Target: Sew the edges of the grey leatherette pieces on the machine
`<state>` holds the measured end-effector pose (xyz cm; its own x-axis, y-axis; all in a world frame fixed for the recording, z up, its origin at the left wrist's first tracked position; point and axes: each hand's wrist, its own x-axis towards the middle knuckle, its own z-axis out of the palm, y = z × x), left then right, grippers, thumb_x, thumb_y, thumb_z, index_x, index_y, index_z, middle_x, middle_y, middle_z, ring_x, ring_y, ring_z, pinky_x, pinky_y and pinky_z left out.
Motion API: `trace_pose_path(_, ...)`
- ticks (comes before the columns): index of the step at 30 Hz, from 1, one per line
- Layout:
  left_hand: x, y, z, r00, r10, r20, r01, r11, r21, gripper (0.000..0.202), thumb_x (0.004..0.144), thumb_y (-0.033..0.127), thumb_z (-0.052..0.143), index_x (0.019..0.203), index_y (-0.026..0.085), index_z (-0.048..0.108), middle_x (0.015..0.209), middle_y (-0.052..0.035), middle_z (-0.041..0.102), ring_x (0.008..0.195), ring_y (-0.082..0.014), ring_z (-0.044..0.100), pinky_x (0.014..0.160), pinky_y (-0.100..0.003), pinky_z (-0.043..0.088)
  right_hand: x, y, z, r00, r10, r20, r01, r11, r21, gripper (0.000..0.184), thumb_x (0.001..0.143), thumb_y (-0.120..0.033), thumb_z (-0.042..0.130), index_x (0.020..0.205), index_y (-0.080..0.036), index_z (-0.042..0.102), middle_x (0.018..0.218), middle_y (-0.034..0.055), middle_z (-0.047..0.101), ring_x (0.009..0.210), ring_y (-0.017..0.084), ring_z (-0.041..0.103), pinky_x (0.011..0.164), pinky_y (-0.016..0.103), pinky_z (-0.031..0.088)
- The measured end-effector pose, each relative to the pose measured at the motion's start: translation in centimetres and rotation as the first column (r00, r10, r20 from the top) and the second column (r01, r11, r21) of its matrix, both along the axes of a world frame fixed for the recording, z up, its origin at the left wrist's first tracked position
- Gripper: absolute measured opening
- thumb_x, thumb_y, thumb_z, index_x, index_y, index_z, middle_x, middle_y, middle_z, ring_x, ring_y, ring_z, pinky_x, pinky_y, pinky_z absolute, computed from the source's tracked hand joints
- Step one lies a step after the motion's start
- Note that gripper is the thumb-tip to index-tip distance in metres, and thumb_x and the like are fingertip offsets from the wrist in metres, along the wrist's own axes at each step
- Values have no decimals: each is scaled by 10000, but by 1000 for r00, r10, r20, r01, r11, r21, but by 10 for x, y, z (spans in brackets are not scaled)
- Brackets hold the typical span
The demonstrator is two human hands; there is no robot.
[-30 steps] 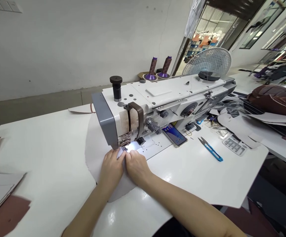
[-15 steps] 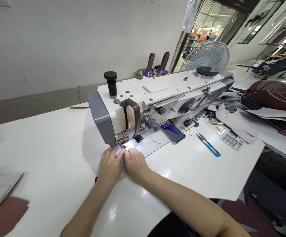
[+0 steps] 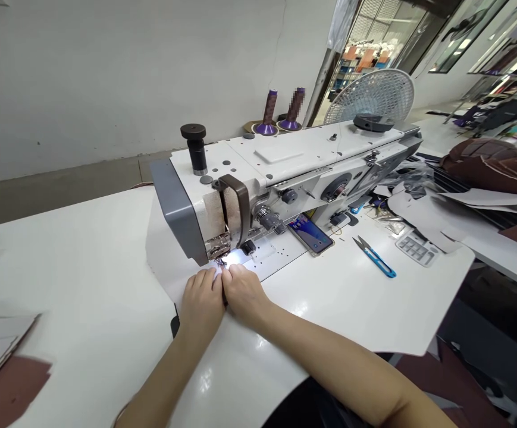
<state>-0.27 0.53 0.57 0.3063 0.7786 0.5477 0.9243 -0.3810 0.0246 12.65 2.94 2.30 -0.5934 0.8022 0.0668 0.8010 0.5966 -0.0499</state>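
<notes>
A pale piece of sheet material (image 3: pixel 162 255) lies under the head of a white and grey sewing machine (image 3: pixel 235 160), most of it showing to the left of the head. My left hand (image 3: pixel 202 300) presses on it in front of the presser foot (image 3: pixel 221 260), fingers bent and close together. Right beside it, my right hand (image 3: pixel 244 291) is closed, thumb and index finger pinching the near edge of the same piece. Both thumbs almost meet just before the lit needle area. The fingers hide the edge between them.
Blue thread snips (image 3: pixel 375 258) and a phone (image 3: pixel 312 233) lie right of the machine. Two brown thread cones (image 3: pixel 270 110) and a fan (image 3: pixel 372 98) stand behind it. Brown pieces (image 3: pixel 11 389) are stacked at left, more (image 3: pixel 485 151) at far right.
The pale piece has slid away from me under the presser foot, and less of it shows in front of my hands. A brown edge now shows behind the machine head. The view has shifted slightly.
</notes>
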Motion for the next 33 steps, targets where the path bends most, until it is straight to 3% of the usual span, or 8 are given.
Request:
trace_pose_path(8,2,-1,0,997,-4,-71,7,999,46,249,826,66,426,960,106,632,983,-144,656,939,-265,573,802,-397,450,0,3,0,1000,5,-23,-5,1000,-5,127,837,-70,429,838,-156,522,782,75,544,732,188,478,538,278,314)
trace_pose_path(15,1,-1,-5,995,29,-93,-24,998,55,270,828,75,418,977,129,637,1003,-124,663,976,-252,582,817,-387,467,2,3,1,999,-23,-48,22,999,-27,90,841,-99,454,844,-159,521,815,73,559,738,182,486,529,268,294)
trace_pose_path(21,-2,0,-1,986,20,-164,-9,998,65,240,829,86,439,946,86,649,1008,-160,670,971,-282,591,856,-415,439,2,3,1,994,-58,-93,57,998,-9,107,874,-120,441,877,-164,539,826,65,569,761,179,487,533,268,285)
trace_pose_path(33,-20,14,-10,997,13,-79,-13,1000,0,342,802,46,379,1026,80,635,1015,-154,671,987,-271,585,908,-427,452,0,1,-16,993,-4,-119,13,997,73,163,859,-74,404,794,-171,518,723,31,526,682,152,457,549,263,252)
